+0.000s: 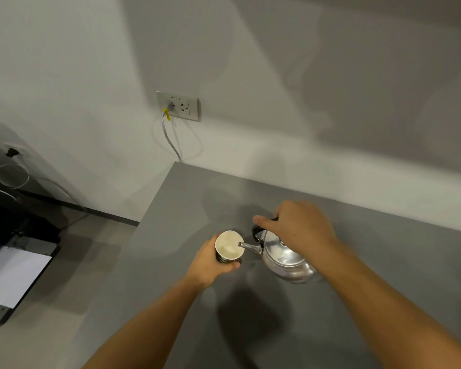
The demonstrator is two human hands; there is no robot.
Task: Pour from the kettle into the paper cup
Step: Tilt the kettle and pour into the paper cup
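Both your bare forearms reached forward from the lower edge of the view, converging toward the middle. Your left hand (210, 262) was curled in a sideways grip, thumb tip pointing right along the near side and the other fingers wrapped out of sight on the far side. Your right hand (301, 227) sat higher and farther forward, palm down, knuckles up, wrist bent slightly, fingers closed in a fist-like clasp with the index finger extended to the left.
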